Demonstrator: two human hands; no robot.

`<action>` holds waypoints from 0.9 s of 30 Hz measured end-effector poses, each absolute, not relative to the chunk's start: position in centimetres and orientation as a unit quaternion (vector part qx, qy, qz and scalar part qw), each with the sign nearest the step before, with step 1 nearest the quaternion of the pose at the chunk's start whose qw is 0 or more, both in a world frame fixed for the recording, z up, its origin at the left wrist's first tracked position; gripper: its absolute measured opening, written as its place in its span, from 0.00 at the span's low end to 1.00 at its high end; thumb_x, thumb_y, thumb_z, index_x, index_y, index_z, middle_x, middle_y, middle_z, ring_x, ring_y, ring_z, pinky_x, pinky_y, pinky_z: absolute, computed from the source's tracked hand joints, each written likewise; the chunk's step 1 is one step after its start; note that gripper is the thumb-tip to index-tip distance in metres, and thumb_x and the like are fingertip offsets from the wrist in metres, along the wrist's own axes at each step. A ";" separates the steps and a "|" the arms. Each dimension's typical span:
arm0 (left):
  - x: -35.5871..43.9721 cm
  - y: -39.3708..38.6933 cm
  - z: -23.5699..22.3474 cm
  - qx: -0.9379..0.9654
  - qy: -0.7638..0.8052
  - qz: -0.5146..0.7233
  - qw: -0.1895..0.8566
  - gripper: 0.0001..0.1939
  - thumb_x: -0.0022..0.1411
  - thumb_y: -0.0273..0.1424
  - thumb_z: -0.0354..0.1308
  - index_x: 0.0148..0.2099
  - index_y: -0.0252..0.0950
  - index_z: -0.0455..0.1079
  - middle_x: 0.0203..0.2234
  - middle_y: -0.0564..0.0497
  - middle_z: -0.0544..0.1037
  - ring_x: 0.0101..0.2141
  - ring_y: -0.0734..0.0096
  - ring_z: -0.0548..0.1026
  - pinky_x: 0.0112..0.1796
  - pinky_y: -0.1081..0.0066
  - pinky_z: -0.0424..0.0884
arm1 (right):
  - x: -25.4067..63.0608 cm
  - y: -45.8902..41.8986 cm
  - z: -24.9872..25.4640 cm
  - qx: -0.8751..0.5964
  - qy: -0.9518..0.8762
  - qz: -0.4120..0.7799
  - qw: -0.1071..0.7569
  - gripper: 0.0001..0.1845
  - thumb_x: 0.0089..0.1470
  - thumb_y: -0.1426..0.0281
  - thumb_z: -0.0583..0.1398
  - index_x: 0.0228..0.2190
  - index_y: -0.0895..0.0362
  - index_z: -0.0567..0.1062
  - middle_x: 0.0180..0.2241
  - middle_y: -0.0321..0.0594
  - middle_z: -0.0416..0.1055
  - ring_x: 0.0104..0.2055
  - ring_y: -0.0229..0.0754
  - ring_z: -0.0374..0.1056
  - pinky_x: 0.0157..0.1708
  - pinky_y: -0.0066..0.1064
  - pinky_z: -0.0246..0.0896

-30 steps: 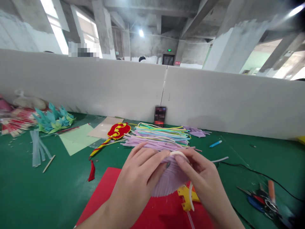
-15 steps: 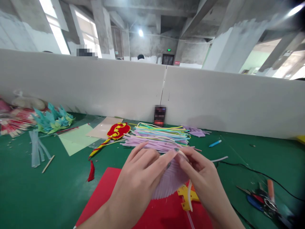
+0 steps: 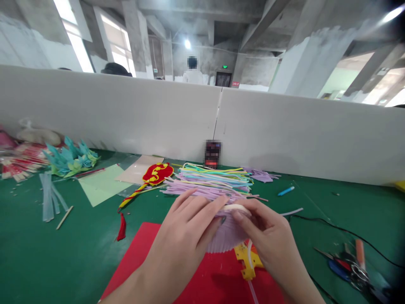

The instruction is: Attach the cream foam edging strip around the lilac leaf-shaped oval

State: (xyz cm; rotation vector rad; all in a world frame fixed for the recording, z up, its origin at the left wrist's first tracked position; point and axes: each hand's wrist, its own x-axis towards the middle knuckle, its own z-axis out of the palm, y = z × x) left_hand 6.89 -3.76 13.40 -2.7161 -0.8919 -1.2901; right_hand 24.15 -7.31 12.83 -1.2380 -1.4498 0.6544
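Note:
Both my hands hold a pleated pale purple paper fan (image 3: 226,236) upright over a red mat (image 3: 202,278). My left hand (image 3: 185,236) grips the fan's left side, its fingers closed along the top edge. My right hand (image 3: 268,240) pinches a white strip (image 3: 236,207) against that curved top edge; the strip's loose end hangs down past a yellow piece (image 3: 245,257) lying on the mat.
Behind the fan lies a pile of coloured strips (image 3: 211,181) on the green table (image 3: 47,253). A red and yellow ornament (image 3: 156,174), paper sheets (image 3: 101,183) and teal paper flowers (image 3: 71,158) are at left. Scissors and tools (image 3: 351,264) and a black cable sit at right. A white partition (image 3: 284,131) closes the back.
The fan has dropped slightly and my left fingers have shifted along its top edge, while my right hand keeps pressing the white strip there. A person has come into view beyond the partition.

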 end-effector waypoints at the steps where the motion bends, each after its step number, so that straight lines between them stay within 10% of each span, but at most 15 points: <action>1: 6.9 -3.8 13.4 -0.864 -0.284 -0.416 -0.007 0.14 0.66 0.24 0.50 0.52 0.38 0.67 0.37 0.51 0.77 0.40 0.72 0.74 0.52 0.61 0.67 | 24.1 -7.3 12.9 -0.519 -0.608 0.272 0.535 0.10 0.54 0.61 0.60 0.31 0.53 0.79 0.30 0.38 0.78 0.33 0.39 0.73 0.32 0.27 0.69; 27: 6.9 -4.1 13.5 -0.859 -0.262 -0.438 -0.028 0.18 0.66 0.23 0.49 0.54 0.45 0.68 0.38 0.54 0.77 0.39 0.75 0.75 0.56 0.62 0.62 | 23.8 -7.5 13.0 -0.521 -0.578 0.317 0.542 0.14 0.54 0.58 0.60 0.33 0.54 0.79 0.28 0.39 0.77 0.30 0.40 0.72 0.28 0.26 0.68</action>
